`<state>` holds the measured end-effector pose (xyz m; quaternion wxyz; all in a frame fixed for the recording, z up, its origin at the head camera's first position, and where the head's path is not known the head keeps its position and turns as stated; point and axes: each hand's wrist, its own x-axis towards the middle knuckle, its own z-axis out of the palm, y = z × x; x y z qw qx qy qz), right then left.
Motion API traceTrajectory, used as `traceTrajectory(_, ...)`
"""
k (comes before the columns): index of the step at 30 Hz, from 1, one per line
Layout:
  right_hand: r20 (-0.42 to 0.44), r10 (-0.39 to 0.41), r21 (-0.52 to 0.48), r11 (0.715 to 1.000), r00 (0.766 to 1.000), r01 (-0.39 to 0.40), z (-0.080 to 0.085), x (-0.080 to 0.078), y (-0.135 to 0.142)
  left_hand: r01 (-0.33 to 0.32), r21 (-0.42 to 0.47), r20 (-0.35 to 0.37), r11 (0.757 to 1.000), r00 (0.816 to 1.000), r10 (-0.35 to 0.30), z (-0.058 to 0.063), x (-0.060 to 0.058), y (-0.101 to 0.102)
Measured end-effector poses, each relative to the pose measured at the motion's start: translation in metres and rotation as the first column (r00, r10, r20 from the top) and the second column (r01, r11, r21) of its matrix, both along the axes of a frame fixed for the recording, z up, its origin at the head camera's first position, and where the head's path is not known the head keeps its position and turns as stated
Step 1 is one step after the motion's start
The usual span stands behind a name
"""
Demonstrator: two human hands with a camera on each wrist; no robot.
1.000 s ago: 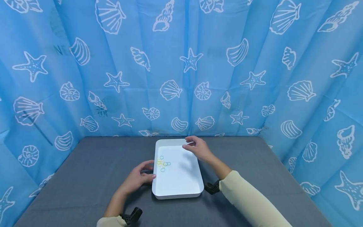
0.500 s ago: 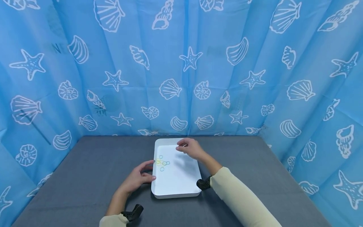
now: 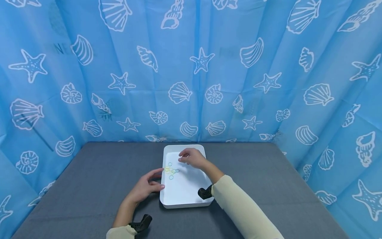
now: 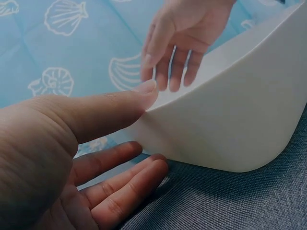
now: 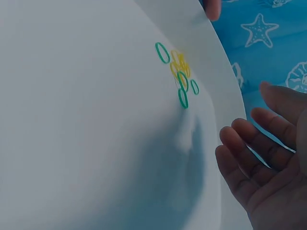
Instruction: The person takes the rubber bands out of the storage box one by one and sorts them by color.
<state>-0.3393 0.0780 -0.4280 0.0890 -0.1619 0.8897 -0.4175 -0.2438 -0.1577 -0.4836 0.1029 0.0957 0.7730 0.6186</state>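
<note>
A white rectangular tray (image 3: pixel 186 196) lies on the grey cloth. Toward its left wall several small thin rings lie in a cluster, yellow rings (image 5: pixel 175 72) heaped together with green rings (image 5: pixel 183 98) around them. My left hand (image 3: pixel 141 189) is at the tray's left side; its thumb touches the rim and its loosely bent fingers lie by the outer wall. Above the tray's far half hovers my right hand (image 3: pixel 192 157), to the right of the rings. The right wrist view shows its fingers slightly bent, with nothing between them.
Grey cloth (image 3: pixel 253 186) covers the table around the tray. A blue curtain (image 3: pixel 197 109) with white shells and starfish hangs behind and at both sides. Each wrist wears a black device (image 3: pixel 205 193).
My right hand has moved left over the tray, from its far right rim toward the rings. The left hand has stayed by the left wall, and the rings lie as before.
</note>
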Motion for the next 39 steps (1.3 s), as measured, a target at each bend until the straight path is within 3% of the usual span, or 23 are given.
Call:
traceTrajectory(8,0.052,-0.01,-0.006,1.0,0.999,0.01,-0.015,0.001,-0.009,0.001,0.021,0.0,1.0,1.0,-0.001,-0.003,-0.001,0.002)
traceTrajectory(17,0.015,-0.017,0.054,0.998,1.0,0.016,-0.03,0.0,-0.017,-0.014,0.025,0.01,1.0,1.0,0.014,-0.003,0.0,0.002)
traceTrajectory(27,0.038,-0.107,0.113,0.988,0.994,0.102,-0.032,0.004,-0.029,-0.019,0.018,0.005,1.0,1.0,0.019,0.0,-0.001,0.002)
traceTrajectory(39,0.039,-0.141,0.17,0.976,0.989,0.133,-0.037,0.003,-0.035,-0.03,0.009,0.01,1.0,0.999,0.03,-0.001,-0.001,0.0)
